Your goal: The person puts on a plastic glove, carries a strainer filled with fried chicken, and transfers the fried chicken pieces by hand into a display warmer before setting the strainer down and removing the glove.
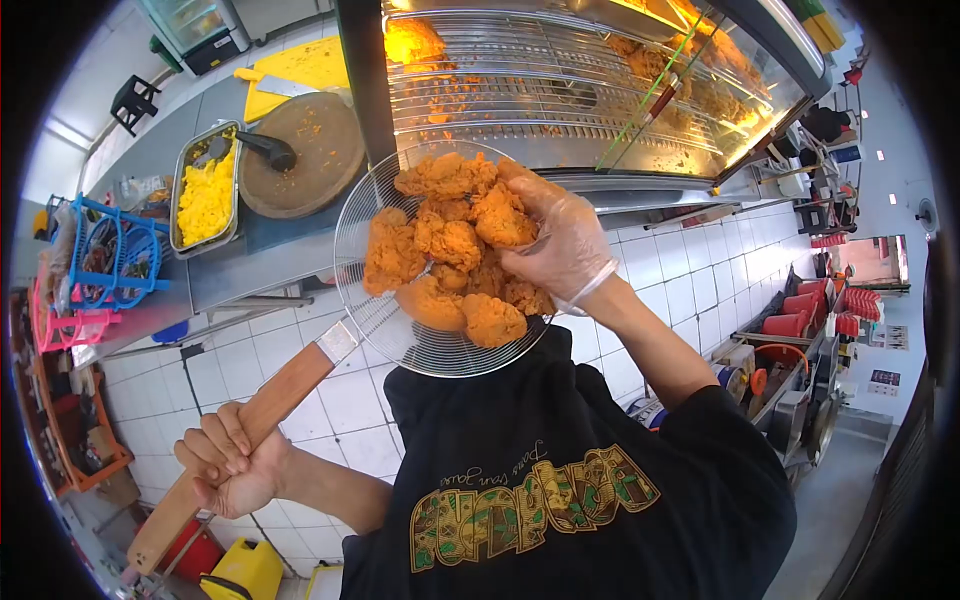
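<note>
Fried chicken (450,240) heaped in wire strainer (430,358). Left hand (235,462) clenches wooden handle (285,390), 8 o'clock, presumably bearing weight; gloved right hand (565,240) grasps one piece (503,216), 3 o'clock.

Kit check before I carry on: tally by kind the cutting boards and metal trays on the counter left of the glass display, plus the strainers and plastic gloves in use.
Yellow cutting board: 1
Round chopping board: 1
Metal tray: 1
Wire strainer: 1
Clear plastic glove: 1
Total: 5
</note>
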### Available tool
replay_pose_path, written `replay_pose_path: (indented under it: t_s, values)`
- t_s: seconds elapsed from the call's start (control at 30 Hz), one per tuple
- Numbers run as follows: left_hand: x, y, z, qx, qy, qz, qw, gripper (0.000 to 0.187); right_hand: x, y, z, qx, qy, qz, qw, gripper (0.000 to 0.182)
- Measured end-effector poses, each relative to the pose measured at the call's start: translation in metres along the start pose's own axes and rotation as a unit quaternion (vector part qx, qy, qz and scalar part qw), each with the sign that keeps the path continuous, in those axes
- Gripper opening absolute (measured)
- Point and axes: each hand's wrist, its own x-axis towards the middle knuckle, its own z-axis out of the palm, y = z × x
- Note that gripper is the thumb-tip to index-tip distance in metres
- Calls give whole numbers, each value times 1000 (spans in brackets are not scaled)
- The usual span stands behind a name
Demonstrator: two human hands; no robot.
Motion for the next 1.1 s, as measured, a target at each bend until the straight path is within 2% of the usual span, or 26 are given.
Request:
replay_pose_path:
  t_s: [0.07,0.13,0.17,0.27,0.3,0.37,0.4,0.43,0.53,0.63,0.73,0.77,0.87,0.9,0.97,1.07,1.1]
  values:
    - [-2,5,0,11,9,3,1000,33,4,2,-4,143,-28,93,985,65]
    - [-5,10,0,16,13,10,1000,32,14,-2,-20,252,-80,209,941,62]
    - [-7,12,0,17,13,14,1000,32,17,4,-28,324,-122,203,916,55]
    - [-10,20,-5,22,8,27,999,32,28,1,-42,557,-204,249,765,54]
    - [-10,22,-5,24,6,33,999,32,24,0,-42,589,-185,269,739,62]
    - [-13,24,-4,21,4,37,999,32,21,0,-36,695,-216,248,639,72]
    - [-14,26,-4,22,3,38,999,32,20,0,-30,744,-230,237,582,77]
    - [-16,29,-4,24,6,42,999,32,29,-1,-19,792,-310,193,489,90]
    - [-17,31,-4,30,10,46,998,33,38,-9,1,800,-344,163,463,101]
    - [-19,33,-5,40,16,49,998,33,43,-8,1,809,-326,164,461,98]
    - [-23,33,1,57,15,49,997,34,49,1,-25,686,-200,132,687,87]
    - [-23,35,-1,58,9,47,997,34,56,1,-34,662,-185,127,715,86]
    - [-23,37,1,68,0,43,997,34,81,43,-50,393,-174,218,876,78]
    - [-22,38,-2,70,-1,44,997,34,88,49,-40,317,-117,216,916,76]
    - [-22,38,-2,83,-8,40,996,34,103,57,-18,152,-1,204,967,74]
    - [-20,37,1,86,-10,37,996,34,139,114,18,152,44,110,981,74]
    - [-20,37,2,85,-8,36,996,34,141,85,13,0,70,117,991,67]
